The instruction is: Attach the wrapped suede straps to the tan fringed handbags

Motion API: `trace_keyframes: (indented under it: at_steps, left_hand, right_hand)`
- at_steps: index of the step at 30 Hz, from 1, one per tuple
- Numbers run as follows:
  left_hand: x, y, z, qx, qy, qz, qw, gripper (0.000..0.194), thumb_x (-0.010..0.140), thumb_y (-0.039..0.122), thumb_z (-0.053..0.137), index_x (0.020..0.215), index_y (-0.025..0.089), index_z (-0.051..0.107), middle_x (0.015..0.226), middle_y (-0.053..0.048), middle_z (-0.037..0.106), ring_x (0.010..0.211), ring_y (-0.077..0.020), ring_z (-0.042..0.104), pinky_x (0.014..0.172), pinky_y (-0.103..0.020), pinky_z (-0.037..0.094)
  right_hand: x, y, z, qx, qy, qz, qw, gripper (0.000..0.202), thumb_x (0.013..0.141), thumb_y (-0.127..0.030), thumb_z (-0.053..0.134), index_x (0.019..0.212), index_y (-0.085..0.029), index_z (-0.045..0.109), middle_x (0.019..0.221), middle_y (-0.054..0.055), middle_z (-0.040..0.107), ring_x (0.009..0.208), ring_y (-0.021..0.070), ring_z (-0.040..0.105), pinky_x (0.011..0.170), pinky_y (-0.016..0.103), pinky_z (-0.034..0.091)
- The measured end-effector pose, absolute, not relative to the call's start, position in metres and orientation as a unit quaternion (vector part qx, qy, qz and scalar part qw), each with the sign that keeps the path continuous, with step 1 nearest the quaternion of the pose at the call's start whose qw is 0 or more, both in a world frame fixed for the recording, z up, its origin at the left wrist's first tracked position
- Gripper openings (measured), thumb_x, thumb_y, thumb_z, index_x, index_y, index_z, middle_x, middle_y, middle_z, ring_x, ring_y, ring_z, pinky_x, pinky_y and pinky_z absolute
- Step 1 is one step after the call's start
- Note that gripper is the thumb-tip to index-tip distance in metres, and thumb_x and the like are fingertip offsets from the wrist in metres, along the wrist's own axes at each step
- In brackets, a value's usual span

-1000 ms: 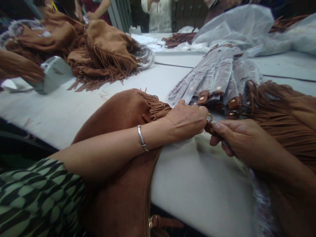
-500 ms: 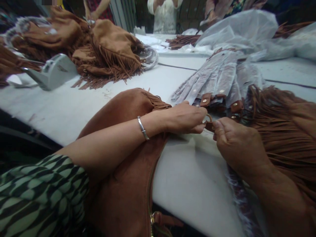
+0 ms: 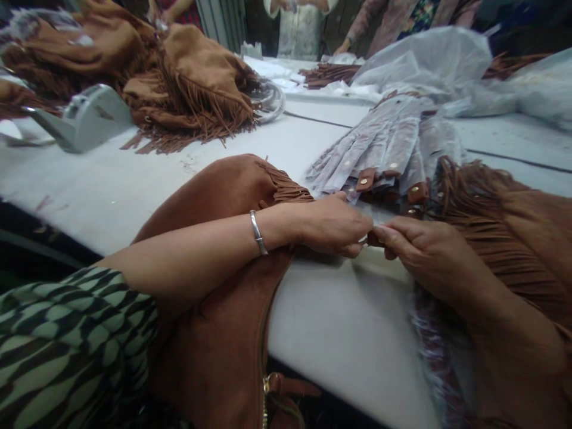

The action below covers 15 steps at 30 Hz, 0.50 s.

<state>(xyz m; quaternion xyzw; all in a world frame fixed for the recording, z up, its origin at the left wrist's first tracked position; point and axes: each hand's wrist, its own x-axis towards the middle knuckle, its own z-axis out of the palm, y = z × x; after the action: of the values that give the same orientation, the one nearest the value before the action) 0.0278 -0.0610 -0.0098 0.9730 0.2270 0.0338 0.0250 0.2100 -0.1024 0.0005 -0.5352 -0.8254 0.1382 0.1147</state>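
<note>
The strap [image 3: 371, 239] is between the two hands, above the table's [image 3: 348, 333] right part, where only a short brown piece of its end shows. The right hand [image 3: 424, 247] pinches that end between thumb and curled fingers. The left hand [image 3: 333, 226] meets it from the other side with fingers bent and pressed together; their tips are hidden, so I cannot tell what they pinch. A length of plastic-wrapped strap hangs below the right hand toward the near edge.

A brown bag [image 3: 214, 196] lies under the left forearm, running from mid-table to the near edge. Its fringe [image 3: 288, 186] sits just beyond the left wrist, and its zip [image 3: 265, 399] follows the right side down to a gold-coloured pull. The left arm wears a silver bracelet [image 3: 258, 232] and a green-and-black sleeve [image 3: 75, 339].

Just beyond the hands, wrapped straps [image 3: 384, 140] lie fanned in a bundle, their riveted brown ends facing near. To the right, beside the right forearm, is a fringed bag [image 3: 504, 232]. At the far left, more bags [image 3: 196, 65] are heaped behind a tape dispenser [image 3: 96, 116]. Clear plastic [image 3: 429, 65] bulges at the far right, beside brown strips [image 3: 333, 74]. Across the table are a person in a white top [image 3: 299, 30] and another in a pink jacket [image 3: 384, 30].
</note>
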Motion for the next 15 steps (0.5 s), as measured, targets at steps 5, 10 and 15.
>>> trace_keyframes:
  at_steps: [5, 10, 15]
  left_hand:
    - [0.0258, -0.0631, -0.0157, 0.972, 0.221, 0.076, -0.022, 0.022, 0.088, 0.03, 0.05, 0.095, 0.011, 0.058, 0.087, -0.011, 0.068, 0.079, -0.0224, 0.061, 0.077, -0.035, 0.033]
    - [0.0302, -0.0693, -0.0171, 0.938, 0.32, 0.088, -0.098, 0.033, 0.088, 0.04, 0.05, 0.085, 0.01, 0.062, 0.085, -0.015, 0.069, 0.078, -0.0279, 0.063, 0.079, -0.04, 0.033]
    - [0.0338, -0.0689, -0.0194, 0.955, 0.28, 0.067, -0.078, 0.025, 0.085, 0.029, 0.047, 0.082, 0.01, 0.063, 0.076, -0.014, 0.068, 0.069, -0.0249, 0.063, 0.074, -0.039, 0.034]
  right_hand:
    - [0.2179, -0.1007, 0.0038, -0.51, -0.823, 0.222, 0.113, 0.032, 0.083, -0.043, 0.045, 0.068, -0.018, 0.059, 0.06, 0.003, 0.058, 0.057, 0.0179, 0.054, 0.054, 0.028, 0.035]
    - [0.2162, -0.1041, 0.0067, -0.524, -0.825, 0.175, 0.122, 0.034, 0.084, -0.041, 0.042, 0.061, -0.019, 0.051, 0.057, 0.003, 0.054, 0.054, 0.0166, 0.051, 0.054, 0.028, 0.033]
    - [0.2115, -0.1077, 0.0064, -0.518, -0.835, 0.154, 0.104, 0.034, 0.085, -0.04, 0.041, 0.062, -0.019, 0.053, 0.059, 0.004, 0.055, 0.054, 0.0164, 0.051, 0.054, 0.028, 0.031]
